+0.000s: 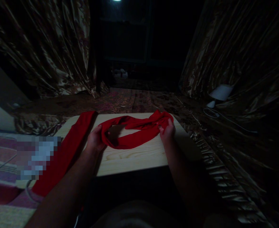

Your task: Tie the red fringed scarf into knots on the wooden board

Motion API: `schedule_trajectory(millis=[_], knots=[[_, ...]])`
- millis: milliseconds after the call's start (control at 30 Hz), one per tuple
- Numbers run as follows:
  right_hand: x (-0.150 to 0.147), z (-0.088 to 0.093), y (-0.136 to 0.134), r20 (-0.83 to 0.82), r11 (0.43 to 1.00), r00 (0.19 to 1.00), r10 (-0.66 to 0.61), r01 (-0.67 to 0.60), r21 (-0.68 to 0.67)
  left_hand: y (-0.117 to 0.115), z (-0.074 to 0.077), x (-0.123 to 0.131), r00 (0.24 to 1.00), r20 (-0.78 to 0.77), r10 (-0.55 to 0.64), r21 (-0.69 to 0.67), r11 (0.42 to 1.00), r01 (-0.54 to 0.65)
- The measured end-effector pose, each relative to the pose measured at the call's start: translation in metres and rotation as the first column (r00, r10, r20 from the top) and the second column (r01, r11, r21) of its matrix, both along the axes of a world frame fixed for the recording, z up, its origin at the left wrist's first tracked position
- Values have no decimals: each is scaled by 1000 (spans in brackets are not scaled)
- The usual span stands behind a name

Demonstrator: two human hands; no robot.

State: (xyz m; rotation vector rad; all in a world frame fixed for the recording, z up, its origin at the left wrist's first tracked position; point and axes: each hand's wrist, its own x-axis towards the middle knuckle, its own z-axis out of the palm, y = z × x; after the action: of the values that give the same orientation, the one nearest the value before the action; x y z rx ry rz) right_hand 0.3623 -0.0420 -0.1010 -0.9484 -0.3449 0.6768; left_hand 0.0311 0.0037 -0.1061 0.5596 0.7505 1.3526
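A long strip of red cloth [132,141] is bent into an open loop over the small wooden table [127,158]. My left hand [96,137] is closed on the loop's left end, the thumb at its upper edge and fingertips showing inside. At the right end, where the cloth is bunched and overlapped, my right hand [167,129] pinches it. A second flat red strip [69,148] lies slantwise along the table's left side, beyond my left forearm, and hangs toward the near edge. Whether the two red pieces are joined, I cannot tell.
A blurred-out light patch [41,158] borders the red strip on the left, above striped bedding [1,152]. To the right, a small white lamp [221,92] stands with its cord on a patterned cover. Curtains [68,47] flank a dark window. The light is dim.
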Motion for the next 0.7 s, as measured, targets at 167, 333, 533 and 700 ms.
schedule_trajectory(millis=[167, 333, 533, 700], knots=[[46, -1, -8, 283, 838, 840, -464, 519, -169, 6, -2, -3, 993, 61, 104, 17, 994, -105], [49, -8, -10, 753, 664, 596, -280, 686, -296, 7, 0, -2, 976, 82, 203, 63, 976, -208], [-11, -5, -16, 959, 803, 206, 193, 528, -275, 4, 0, 0, 976, 42, 215, 59, 974, -217], [-31, -4, -24, 881, 858, -131, 455, 331, -393, 2, 1, 0, 980, 40, 193, 92, 976, -196]])
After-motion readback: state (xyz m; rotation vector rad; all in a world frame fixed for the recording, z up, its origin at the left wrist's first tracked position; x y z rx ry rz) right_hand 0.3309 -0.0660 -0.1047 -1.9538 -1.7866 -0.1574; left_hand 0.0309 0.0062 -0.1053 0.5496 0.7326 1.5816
